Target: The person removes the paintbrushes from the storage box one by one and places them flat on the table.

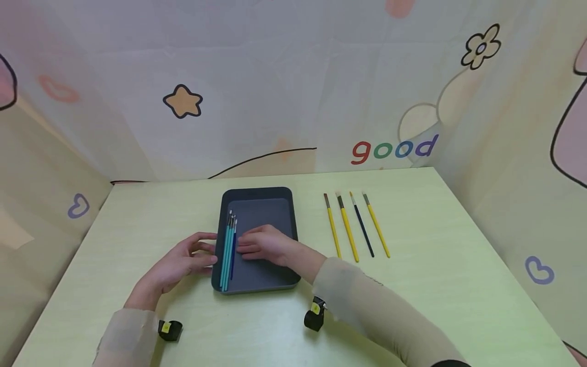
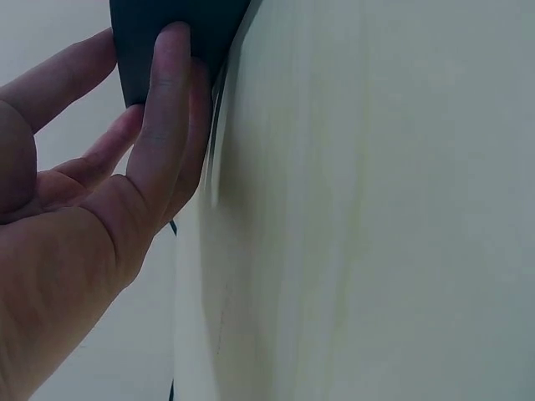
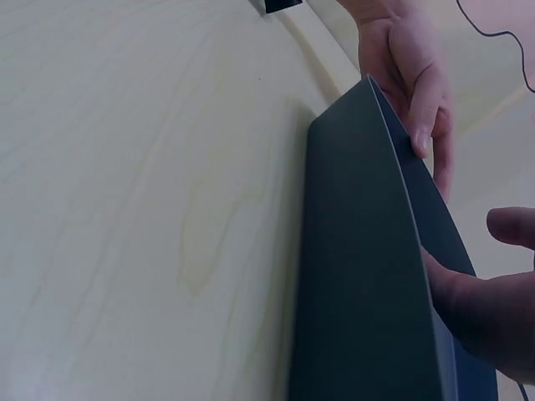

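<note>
A dark grey rectangular tray point(image 1: 268, 201) lies on the table. Along its left inner side rests a row of slim paintbrushes point(image 1: 227, 255), with teal handles and a dark blue one point(image 1: 233, 255) at the right. My left hand point(image 1: 181, 262) touches the tray's outer left wall with its fingertips; the left wrist view shows them against the dark wall point(image 2: 196, 33). My right hand point(image 1: 266, 245) reaches into the tray, its fingers beside the blue brush. The tray wall point(image 3: 359, 251) hides part of that hand in the right wrist view.
Right of the tray, three yellow-handled paintbrushes point(image 1: 347, 229) and a dark-handled one point(image 1: 364, 229) lie side by side on the pale wooden table point(image 1: 435, 285). A printed cloth point(image 1: 275, 102) hangs behind and at both sides.
</note>
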Motion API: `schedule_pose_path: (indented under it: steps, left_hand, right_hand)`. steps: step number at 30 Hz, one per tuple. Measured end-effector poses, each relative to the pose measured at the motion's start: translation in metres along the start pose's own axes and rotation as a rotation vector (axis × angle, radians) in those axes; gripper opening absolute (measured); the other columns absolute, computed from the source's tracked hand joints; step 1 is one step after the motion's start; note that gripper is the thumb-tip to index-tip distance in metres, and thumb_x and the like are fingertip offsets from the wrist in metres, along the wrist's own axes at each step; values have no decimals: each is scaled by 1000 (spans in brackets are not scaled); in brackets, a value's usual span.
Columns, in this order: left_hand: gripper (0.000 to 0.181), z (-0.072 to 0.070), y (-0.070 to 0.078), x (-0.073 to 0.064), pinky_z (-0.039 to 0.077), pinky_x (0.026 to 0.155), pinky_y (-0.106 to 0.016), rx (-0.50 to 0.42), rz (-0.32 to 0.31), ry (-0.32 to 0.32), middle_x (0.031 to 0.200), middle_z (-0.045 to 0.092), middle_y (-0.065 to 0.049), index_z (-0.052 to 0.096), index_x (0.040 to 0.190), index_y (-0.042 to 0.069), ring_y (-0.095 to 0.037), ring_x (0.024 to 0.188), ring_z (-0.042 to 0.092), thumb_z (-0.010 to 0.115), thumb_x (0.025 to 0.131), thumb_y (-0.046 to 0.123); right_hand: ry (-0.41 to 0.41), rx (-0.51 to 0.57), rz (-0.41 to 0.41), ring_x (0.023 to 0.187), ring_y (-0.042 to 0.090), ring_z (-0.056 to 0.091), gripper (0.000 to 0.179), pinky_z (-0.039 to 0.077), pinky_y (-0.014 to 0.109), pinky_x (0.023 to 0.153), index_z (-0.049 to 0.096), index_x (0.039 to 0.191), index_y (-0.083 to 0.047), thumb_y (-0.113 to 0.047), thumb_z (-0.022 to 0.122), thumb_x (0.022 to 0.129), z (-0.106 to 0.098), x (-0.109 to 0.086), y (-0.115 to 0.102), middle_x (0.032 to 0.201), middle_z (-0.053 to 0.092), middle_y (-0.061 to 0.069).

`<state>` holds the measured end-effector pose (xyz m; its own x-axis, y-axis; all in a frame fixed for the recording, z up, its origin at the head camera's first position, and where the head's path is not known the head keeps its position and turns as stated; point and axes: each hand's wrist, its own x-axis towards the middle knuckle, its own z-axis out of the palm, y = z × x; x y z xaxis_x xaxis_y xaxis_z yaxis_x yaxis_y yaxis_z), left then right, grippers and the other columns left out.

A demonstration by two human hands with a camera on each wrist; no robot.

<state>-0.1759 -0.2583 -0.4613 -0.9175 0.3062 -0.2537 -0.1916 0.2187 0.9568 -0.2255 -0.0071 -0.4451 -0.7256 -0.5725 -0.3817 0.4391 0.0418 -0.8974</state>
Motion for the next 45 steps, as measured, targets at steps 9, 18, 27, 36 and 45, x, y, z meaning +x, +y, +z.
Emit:
schedule_pose_path:
  steps: [9,18,27,36,45]
  left_hand:
    - [64,0,1,0,58,92,-46,-17,9,-5,132,48,-29,36,153,1,-32,111,61,69,98,6]
    - [63,0,1,1,58,92,-46,-20,14,-19,132,49,-29,37,153,1,-32,112,60,69,98,6]
    - [63,0,1,1,57,93,-47,-30,7,-28,134,48,-28,37,153,3,-33,113,61,69,99,7]
    - [64,-1,1,0,57,94,-47,-27,12,-36,135,47,-28,36,154,3,-32,113,61,69,99,8]
    - [64,0,2,0,57,93,-47,-20,14,-37,134,48,-28,35,154,2,-32,112,62,68,99,8]
  right_hand:
    - [25,23,2,127,37,60,41,48,47,107,50,137,16,-8,57,104,13,7,1,131,63,26]
    - [77,51,-2,122,36,63,43,52,43,101,48,138,17,-4,59,102,25,15,5,124,66,25]
    - [106,53,-41,100,25,69,37,57,38,94,55,133,17,3,61,99,33,22,13,108,69,19]
    - [108,-6,-43,90,23,71,34,59,38,88,58,129,14,6,65,97,36,24,11,103,67,14]
    - [126,-136,-31,86,28,74,29,62,38,80,60,121,13,0,69,97,38,28,11,93,68,15]
